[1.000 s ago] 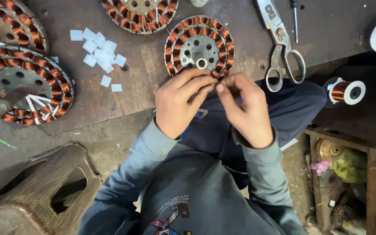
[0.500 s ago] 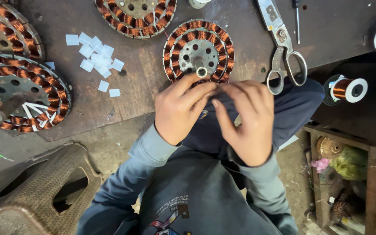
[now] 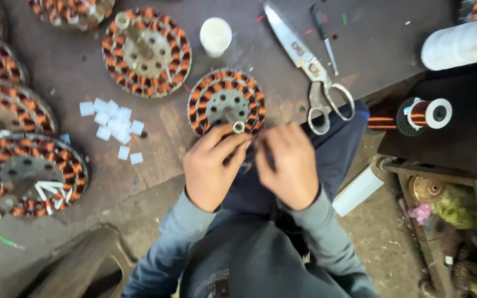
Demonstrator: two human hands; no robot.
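Note:
A round motor stator (image 3: 226, 102) with copper-wound teeth lies on the dark worn bench (image 3: 155, 160), close to its near edge. My left hand (image 3: 211, 168) and my right hand (image 3: 287, 165) meet just below it, fingertips pinched together at its near rim. What the fingers pinch is too small to make out; it may be a thin wire. A small metal ring (image 3: 238, 127) sits at the stator's near edge, by my left fingertips.
Scissors (image 3: 310, 72) lie right of the stator. A copper wire spool (image 3: 423, 114) and a white roll (image 3: 462, 41) are at the right. Several other stators (image 3: 146, 52) and small white paper pieces (image 3: 111, 124) lie left. A white cup (image 3: 215, 36) stands behind.
The view has shifted, so the bench items sit lower and nearer in the picture. My hands stay together at the stator's near rim, with the fingers slightly rearranged.

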